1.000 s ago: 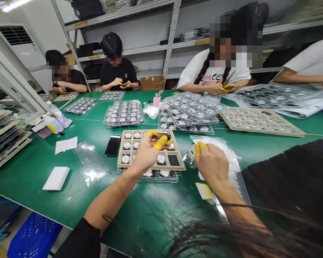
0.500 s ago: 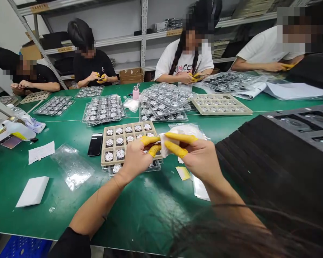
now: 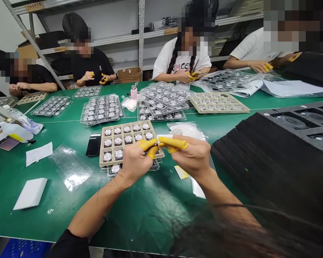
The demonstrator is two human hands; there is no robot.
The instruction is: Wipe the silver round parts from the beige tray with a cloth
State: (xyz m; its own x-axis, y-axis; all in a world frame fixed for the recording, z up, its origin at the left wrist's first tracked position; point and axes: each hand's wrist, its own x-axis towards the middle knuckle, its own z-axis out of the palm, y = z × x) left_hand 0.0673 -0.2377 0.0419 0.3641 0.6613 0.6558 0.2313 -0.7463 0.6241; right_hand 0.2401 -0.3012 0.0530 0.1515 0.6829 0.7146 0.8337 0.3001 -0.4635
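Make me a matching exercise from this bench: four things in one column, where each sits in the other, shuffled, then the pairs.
Things
1. black phone
2. pink bottle
3. white cloth
4. black foam sheets

Places
A. pinched between the left hand and the right hand, at the yellow-capped fingertips
B. flat on the green table, just left of the beige tray of round metal pieces
C. stacked along the right side of the table
D. upright near the far clear trays

Pairs: 1-B, 2-D, 3-A, 4-C
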